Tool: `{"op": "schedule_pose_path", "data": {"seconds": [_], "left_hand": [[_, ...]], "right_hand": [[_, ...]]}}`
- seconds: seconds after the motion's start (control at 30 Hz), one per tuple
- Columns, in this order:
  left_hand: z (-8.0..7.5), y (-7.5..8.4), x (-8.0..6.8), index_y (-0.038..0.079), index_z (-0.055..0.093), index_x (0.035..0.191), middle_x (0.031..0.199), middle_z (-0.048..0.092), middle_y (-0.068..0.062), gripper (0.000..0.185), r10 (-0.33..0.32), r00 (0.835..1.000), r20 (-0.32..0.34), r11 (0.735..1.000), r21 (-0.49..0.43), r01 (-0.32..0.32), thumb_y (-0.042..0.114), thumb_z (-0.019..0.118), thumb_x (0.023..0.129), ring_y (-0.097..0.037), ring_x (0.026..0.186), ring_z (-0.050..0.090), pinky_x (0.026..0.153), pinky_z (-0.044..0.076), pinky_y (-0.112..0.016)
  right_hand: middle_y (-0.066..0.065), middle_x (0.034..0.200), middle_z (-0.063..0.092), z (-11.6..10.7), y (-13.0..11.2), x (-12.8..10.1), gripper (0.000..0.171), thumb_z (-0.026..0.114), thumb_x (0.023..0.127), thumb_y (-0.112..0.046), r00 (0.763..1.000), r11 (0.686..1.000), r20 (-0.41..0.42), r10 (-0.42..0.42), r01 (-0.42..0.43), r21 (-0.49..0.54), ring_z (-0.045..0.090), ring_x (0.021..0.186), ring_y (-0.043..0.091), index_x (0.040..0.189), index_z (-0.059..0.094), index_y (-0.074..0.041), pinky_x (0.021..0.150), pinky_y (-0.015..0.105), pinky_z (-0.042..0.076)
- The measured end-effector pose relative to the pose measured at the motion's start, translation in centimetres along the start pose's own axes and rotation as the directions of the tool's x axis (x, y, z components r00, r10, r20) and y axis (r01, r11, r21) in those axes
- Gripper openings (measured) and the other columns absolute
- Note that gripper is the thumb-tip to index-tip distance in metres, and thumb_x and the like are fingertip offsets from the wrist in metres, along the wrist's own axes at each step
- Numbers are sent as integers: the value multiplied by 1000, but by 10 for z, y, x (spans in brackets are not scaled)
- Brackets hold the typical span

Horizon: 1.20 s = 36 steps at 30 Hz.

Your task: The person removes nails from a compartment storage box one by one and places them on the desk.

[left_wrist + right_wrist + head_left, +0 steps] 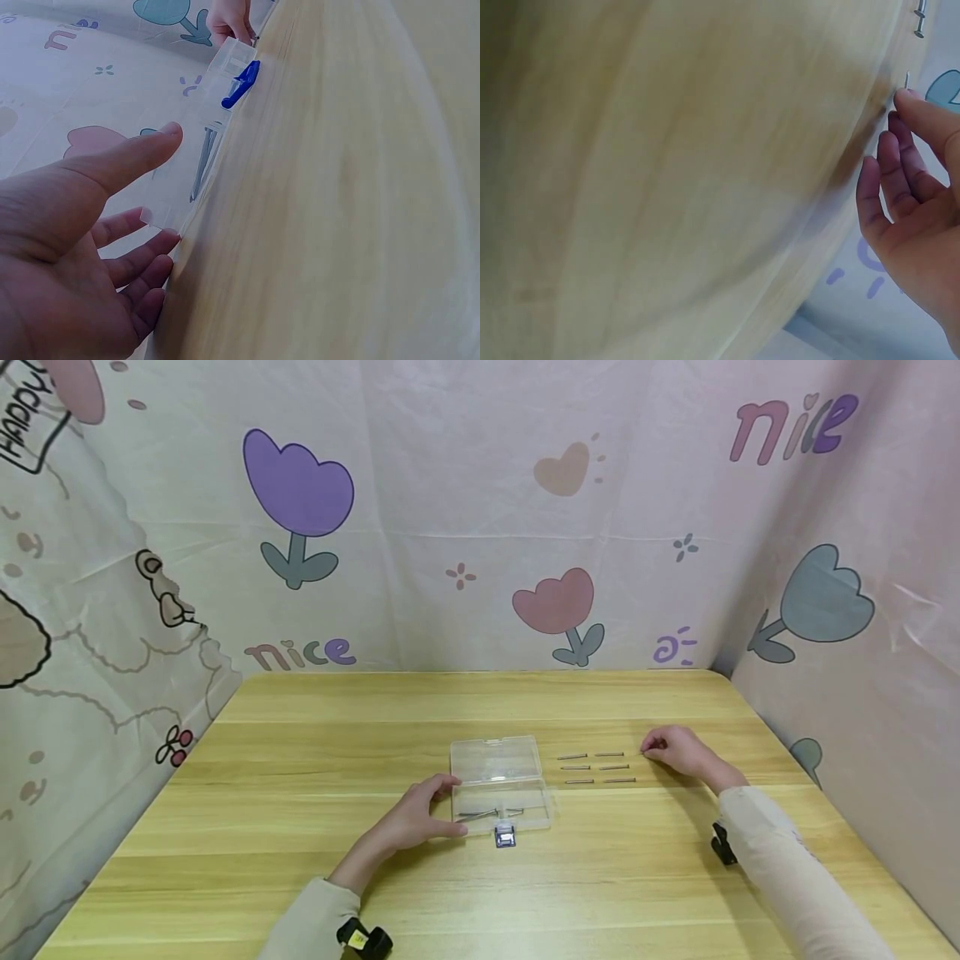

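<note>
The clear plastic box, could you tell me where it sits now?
In the head view, the clear plastic box lies open mid-table, the left hand at its left edge, loose nails to its right.

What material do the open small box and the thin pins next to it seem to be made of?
The box looks like clear, glossy plastic: the wooden table shows through its lid and tray, and its clasp is blue. The pins look like metal: thin, straight, grey, with a dull shine; they are too small to be sure.
</note>
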<state>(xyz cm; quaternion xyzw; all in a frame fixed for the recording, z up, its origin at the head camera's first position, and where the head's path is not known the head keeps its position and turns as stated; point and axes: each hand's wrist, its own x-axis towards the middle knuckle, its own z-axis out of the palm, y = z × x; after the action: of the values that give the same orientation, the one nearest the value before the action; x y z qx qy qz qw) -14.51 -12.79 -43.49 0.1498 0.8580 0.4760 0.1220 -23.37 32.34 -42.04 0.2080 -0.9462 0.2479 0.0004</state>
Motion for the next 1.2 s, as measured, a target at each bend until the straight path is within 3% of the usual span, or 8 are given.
{"op": "schedule_pose_path", "data": {"seconds": [0.23, 1.2], "left_hand": [[1, -2, 1, 3, 51, 131, 127, 54, -14, 69, -4, 1000, 1, 1000, -10, 4, 24, 85, 74, -35, 119, 46, 101, 36, -52], [1, -2, 1, 3, 51, 132, 128, 53, -14, 70, 4, 1000, 1, 1000, -11, -4, 24, 85, 74, -35, 120, 46, 101, 36, -53]], "right_hand": [[2, 79, 65, 1, 2, 0, 4, 66, 87, 0, 1000, 1000, 19, 21, -21, -5, 57, 75, 16, 83, 68, 0, 71, 38, 48], [1, 80, 63, -1, -2, 0, 6, 68, 86, -2, 998, 999, 46, 49, -49, 6, 55, 76, 15, 87, 66, 4, 71, 37, 47]]}}
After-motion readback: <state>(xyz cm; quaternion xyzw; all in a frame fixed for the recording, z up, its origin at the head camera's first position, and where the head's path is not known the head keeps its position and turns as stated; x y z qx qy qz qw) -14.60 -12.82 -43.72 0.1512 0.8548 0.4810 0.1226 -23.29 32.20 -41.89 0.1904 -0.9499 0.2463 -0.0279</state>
